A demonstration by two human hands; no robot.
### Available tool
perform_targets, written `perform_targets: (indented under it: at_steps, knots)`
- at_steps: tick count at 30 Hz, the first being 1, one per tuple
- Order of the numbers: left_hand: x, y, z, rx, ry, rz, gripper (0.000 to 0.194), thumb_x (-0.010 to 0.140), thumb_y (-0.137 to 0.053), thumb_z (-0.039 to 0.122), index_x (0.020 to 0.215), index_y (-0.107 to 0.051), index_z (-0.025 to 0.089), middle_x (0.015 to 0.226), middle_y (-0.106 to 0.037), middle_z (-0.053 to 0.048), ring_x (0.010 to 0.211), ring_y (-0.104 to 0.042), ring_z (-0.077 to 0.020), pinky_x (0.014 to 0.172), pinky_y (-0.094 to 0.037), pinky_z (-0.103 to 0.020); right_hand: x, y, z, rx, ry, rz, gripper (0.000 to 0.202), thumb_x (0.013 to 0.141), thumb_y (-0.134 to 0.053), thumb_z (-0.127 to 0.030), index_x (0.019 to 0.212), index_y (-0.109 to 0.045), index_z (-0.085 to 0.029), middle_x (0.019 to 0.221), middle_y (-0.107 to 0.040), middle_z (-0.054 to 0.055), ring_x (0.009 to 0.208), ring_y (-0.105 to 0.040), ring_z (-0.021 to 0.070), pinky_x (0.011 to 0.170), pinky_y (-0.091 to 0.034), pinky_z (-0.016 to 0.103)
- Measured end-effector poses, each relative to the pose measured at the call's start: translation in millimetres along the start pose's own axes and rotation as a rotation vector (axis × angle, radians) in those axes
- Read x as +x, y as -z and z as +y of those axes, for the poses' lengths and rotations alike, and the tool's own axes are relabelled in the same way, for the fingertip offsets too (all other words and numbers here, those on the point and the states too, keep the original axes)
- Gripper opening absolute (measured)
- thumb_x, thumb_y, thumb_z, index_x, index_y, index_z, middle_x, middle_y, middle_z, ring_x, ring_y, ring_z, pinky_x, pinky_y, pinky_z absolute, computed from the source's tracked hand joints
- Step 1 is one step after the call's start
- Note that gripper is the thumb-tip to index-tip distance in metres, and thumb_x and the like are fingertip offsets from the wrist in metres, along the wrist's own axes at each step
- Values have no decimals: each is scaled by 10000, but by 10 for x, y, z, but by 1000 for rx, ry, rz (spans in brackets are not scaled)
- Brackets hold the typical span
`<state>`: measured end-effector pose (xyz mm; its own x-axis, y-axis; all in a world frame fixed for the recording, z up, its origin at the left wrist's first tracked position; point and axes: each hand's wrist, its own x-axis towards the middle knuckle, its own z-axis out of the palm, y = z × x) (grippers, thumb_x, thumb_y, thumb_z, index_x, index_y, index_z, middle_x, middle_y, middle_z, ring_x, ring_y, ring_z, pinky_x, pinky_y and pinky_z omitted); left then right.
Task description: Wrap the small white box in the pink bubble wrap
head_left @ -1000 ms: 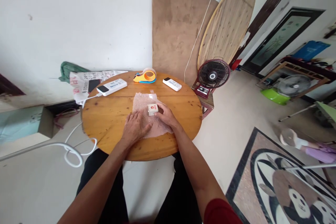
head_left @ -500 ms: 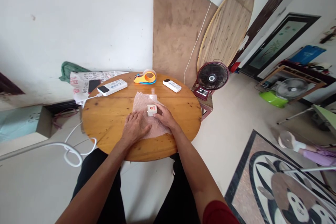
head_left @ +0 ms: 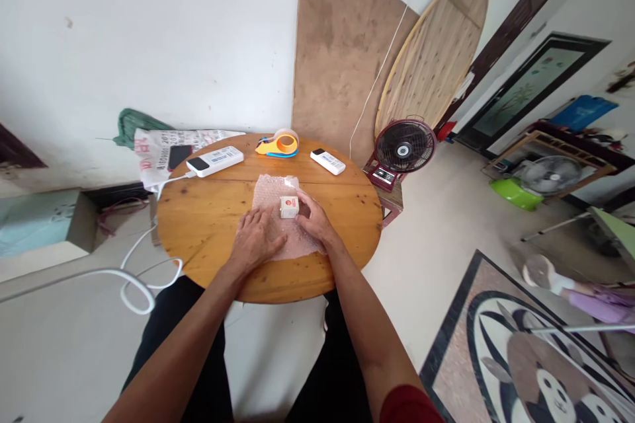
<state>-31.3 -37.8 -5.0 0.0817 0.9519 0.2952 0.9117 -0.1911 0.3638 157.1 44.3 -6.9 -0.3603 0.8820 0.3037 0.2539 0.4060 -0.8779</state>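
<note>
A small white box (head_left: 288, 207) with a red mark rests on a sheet of pink bubble wrap (head_left: 278, 248) near the middle of the round wooden table (head_left: 198, 225). My left hand (head_left: 254, 238) lies flat, fingers spread, over the left part of the wrap and the tabletop. At the box's right side is my right hand (head_left: 315, 220), its thumb and fingers curved around that side, closed on the box. A bit of clear tape (head_left: 291, 182) shows at the wrap's top edge.
An orange and blue tape dispenser (head_left: 278, 144) stands at the table's back, between two white power banks (head_left: 215, 162) (head_left: 328, 162). The left one has a white cable. A dark red fan (head_left: 404, 149) stands on a stool at the right; a person's leg (head_left: 570, 287) shows farther right.
The tape strip that stuck out past the wrap's top edge now lies folded over onto it. The view has shifted slightly. Both hands stay nearly in place.
</note>
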Motion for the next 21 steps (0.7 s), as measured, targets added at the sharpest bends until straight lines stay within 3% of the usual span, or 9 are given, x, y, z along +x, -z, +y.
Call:
perform_targets:
  at_steps: [4, 10, 14, 21]
  knots:
    - [0, -49, -60, -28, -11, 38, 733, 815, -563, 485, 1422, -390, 111, 1401, -512, -181, 1363, -392, -335, 1147, -263, -470, -11, 25, 16, 141, -110, 120, 594, 810, -622, -287, 1388, -486, -272, 1376, -570, 42, 1273, -529, 231, 1114, -382, 409]
    - [7, -122, -163, -117, 9, 124, 605, 836, -533, 452, 1346, -482, 130, 1352, -552, -164, 1289, -472, -309, 1104, -343, -439, -16, 55, 73, 96, -149, 312, 550, 896, -532, -486, 1400, -474, -272, 1448, -500, 34, 1312, -483, 217, 1145, -337, 385]
    - [5, -123, -170, -145, 10, 162, 508, 838, -522, 416, 1262, -546, 137, 1303, -590, -155, 1275, -489, -298, 1099, -356, -437, -2, 48, 119, 90, -155, 336, 612, 913, -478, -530, 1451, -404, -249, 1487, -446, 65, 1280, -512, 223, 1123, -364, 392]
    - [1, -125, -161, -185, 22, 193, 469, 824, -532, 401, 1213, -586, 145, 1276, -606, -151, 1257, -503, -305, 1079, -382, -450, 8, 52, 151, 68, -135, 326, 592, 923, -462, -517, 1443, -415, -238, 1473, -460, 72, 1283, -507, 224, 1119, -370, 396]
